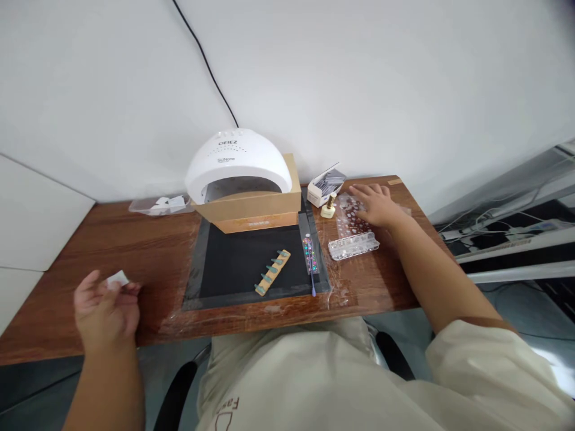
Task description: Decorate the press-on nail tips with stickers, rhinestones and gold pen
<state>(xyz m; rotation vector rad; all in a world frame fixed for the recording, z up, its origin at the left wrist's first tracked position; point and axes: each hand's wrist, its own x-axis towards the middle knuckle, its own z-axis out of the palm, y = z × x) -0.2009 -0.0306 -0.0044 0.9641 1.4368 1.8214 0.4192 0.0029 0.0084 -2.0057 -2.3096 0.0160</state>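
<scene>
At the left of the table, my left hand (pixel 108 311) is closed on a small white wipe (pixel 118 277), pinched near the fingertips. My right hand (pixel 375 205) lies at the back right with its fingers stretched out, over the edge of a clear sheet with pale spots (pixel 347 226). Just left of those fingers stands a nail polish bottle (pixel 329 211) with a gold cap. A clear compartment case (pixel 354 246) sits in front of the hand. On the black mat (pixel 229 257), a wooden strip (pixel 273 273) carries several green nail tips.
A white nail lamp (pixel 240 158) rests in a cardboard box (pixel 251 208) at the back. A small white box (pixel 318 190) holds grey packets. Beside the mat's right edge lie a strip of coloured gems (pixel 309 245) and a purple-tipped stick (pixel 313 287). White wipes fill a clear tray (pixel 157 206).
</scene>
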